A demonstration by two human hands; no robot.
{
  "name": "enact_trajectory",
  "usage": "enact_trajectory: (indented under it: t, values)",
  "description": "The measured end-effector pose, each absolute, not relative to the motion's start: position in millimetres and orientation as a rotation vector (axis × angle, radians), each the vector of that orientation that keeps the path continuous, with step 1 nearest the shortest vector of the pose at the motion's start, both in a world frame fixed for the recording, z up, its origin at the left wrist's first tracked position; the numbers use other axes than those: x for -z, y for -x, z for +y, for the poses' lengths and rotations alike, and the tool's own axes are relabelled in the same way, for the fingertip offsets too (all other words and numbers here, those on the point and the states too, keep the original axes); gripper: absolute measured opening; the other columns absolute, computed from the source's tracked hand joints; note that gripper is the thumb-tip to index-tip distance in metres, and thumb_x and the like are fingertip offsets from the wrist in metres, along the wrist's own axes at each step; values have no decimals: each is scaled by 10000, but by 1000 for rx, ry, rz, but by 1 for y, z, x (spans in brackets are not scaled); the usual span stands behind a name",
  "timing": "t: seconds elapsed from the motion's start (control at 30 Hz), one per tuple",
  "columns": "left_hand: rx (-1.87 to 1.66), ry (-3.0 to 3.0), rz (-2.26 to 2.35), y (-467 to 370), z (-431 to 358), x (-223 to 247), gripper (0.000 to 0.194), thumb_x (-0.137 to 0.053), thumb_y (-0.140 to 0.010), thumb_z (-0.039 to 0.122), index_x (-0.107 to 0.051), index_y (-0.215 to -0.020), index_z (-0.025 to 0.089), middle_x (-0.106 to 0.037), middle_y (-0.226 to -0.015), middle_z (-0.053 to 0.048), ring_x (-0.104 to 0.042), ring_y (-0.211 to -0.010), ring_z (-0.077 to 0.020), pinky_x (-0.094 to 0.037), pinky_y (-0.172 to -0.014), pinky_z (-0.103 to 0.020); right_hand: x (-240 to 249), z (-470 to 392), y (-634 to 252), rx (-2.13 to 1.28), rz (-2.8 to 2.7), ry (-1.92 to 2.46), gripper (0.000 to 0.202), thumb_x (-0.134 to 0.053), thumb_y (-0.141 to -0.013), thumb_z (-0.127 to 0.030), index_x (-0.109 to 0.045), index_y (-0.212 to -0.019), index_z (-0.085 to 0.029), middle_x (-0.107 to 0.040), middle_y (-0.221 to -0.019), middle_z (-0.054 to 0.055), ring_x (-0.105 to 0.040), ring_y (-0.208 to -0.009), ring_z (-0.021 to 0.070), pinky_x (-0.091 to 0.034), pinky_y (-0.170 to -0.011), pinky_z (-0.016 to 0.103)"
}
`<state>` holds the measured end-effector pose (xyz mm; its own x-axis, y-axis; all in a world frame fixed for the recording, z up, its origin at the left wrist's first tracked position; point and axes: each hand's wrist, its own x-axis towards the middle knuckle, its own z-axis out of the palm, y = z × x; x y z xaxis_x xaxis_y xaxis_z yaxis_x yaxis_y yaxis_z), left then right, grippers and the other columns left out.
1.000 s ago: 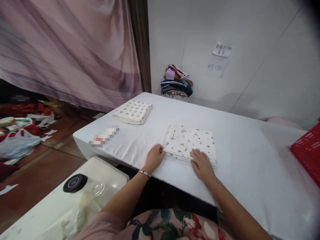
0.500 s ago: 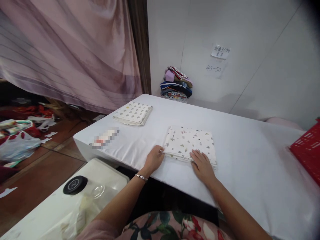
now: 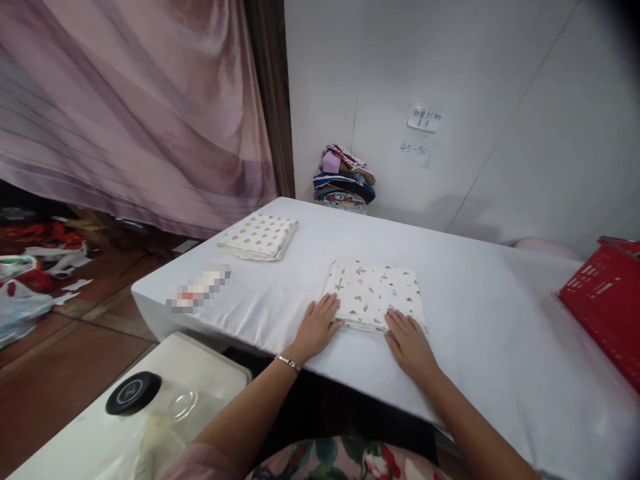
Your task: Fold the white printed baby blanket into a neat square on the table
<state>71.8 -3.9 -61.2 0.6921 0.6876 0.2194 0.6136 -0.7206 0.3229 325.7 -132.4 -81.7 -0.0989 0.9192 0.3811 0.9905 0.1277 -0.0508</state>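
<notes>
A folded white cloth (image 3: pixel 375 290) with small brown and grey plant prints lies flat on the white-covered table (image 3: pixel 465 320). On its near left corner rests my left hand (image 3: pixel 317 325), fingers stretched out and a bracelet at the wrist. My right hand (image 3: pixel 410 341) lies flat on the near right part of the same cloth, fingers extended. Neither hand grips anything. Farther left on the table is a second folded cloth (image 3: pixel 260 236), cream with grey prints and one yellow one.
A pixelated item (image 3: pixel 197 290) lies at the table's left edge. A red plastic basket (image 3: pixel 605 300) stands at the right. Against the wall sits a pile of folded clothes (image 3: pixel 345 179). Lower left, a white surface (image 3: pixel 165 360) carries a round black object (image 3: pixel 133 393).
My left hand has gone from pinching the cloth's near left corner to lying flat on it. The right hand stays on the cloth. The view has shifted slightly.
</notes>
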Motion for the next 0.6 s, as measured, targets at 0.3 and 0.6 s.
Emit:
enact_trajectory:
  t: [0.3,0.6]
  values:
    - [-576,-2669,1072,-103,2,21,411,-276,-928,456,-587,-1079,233,-505,-1319,-55,-337,-1301,-231,-225,-1077,-492,87,-142,-335,337,-2040,1907,467,-356,-920,-290,-370,-1372,-174,-404,-1399,72,-321,-1314,218,-252,-1076,447]
    - [-420,-2810,1150,-122,20,50,458,-356,-896,440,-445,-1296,234,-349,-1441,-62,-253,-1346,-262,-281,-1041,-534,76,-139,-333,40,-1996,1972,480,-346,-917,-357,-382,-1370,-203,-389,-1408,76,-300,-1325,231,-250,-1079,474]
